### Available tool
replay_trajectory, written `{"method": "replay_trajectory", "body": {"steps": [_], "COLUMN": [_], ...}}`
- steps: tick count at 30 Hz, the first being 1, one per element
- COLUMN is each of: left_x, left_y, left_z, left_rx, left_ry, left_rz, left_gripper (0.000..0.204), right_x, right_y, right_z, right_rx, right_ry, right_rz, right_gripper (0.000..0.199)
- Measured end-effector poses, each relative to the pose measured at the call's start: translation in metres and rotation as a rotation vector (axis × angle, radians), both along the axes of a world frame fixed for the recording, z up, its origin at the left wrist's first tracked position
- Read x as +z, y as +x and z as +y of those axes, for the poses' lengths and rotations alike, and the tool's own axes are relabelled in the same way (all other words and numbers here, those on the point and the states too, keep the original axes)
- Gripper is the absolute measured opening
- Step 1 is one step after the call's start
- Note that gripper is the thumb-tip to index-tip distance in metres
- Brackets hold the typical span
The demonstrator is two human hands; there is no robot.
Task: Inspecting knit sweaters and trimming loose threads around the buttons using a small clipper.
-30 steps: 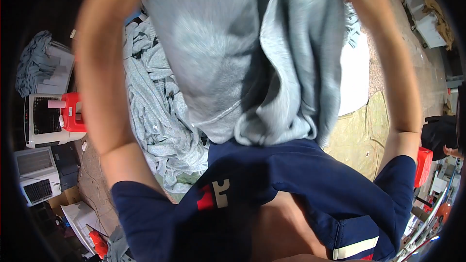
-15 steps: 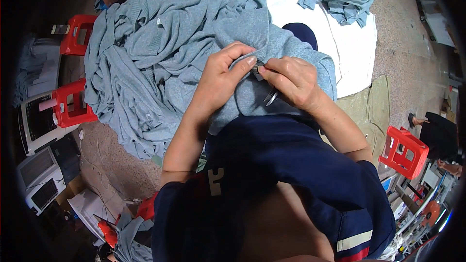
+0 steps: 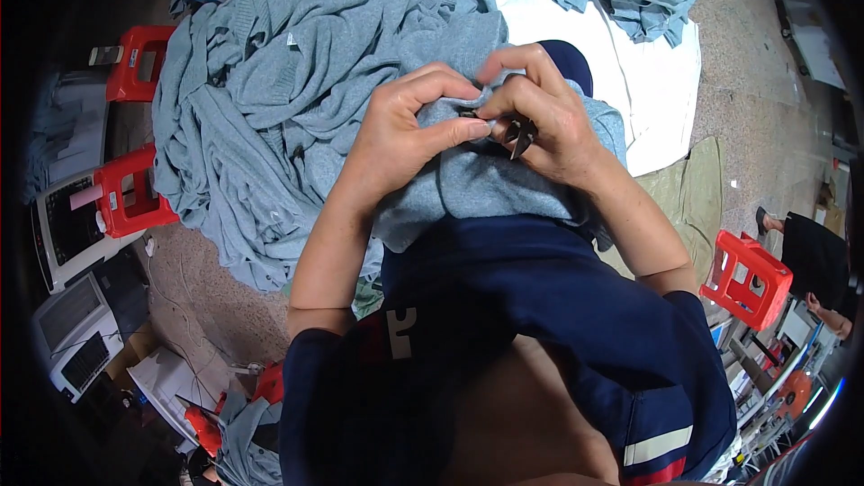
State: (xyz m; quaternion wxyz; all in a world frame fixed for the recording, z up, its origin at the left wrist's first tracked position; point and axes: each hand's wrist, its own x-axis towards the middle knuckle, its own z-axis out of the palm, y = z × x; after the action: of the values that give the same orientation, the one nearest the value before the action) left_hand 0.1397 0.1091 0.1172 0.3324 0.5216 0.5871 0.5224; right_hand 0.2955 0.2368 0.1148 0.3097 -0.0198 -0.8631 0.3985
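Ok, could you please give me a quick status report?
Left hand holding grey-blue garment. Right hand gripping small snips, close to the fabric. Garment bunched; hands partly hide the held spot.

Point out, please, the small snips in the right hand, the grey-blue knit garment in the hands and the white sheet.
Small snips [image 3: 519,139], head view: on the dark blades.
Grey-blue knit garment [image 3: 499,187], head view: on its lower folds.
White sheet [image 3: 661,90], head view: on its bare right part.
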Motion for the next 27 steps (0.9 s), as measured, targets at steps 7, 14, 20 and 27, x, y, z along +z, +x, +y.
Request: {"method": "replay_trajectory", "body": {"steps": [7, 14, 20, 27], "left_x": [0.005, -0.011, -0.009, -0.022], "left_y": [0.005, -0.024, -0.028, -0.030], "left_z": [0.002, 0.001, 0.001, 0.008], "left_rx": [0.171, -0.052, -0.063, -0.068], "left_ry": [-0.054, -0.152, -0.080, 0.208], "left_rz": [-0.004, 0.078, 0.132, 0.456], "left_gripper": [0.023, 0.027, 0.022, 0.019], "right_x": [-0.004, -0.007, -0.008, -0.012], "right_y": [-0.003, -0.009, -0.014, -0.014], "right_z": [0.001, -0.006, -0.013, -0.009], "right_rx": [-0.048, -0.035, -0.108, -0.210], "right_ry": [-0.114, 0.078, 0.117, -0.074], "right_rz": [-0.228, -0.098, -0.117, -0.142], "right_gripper": [0.024, 0.025, 0.025, 0.023]}}
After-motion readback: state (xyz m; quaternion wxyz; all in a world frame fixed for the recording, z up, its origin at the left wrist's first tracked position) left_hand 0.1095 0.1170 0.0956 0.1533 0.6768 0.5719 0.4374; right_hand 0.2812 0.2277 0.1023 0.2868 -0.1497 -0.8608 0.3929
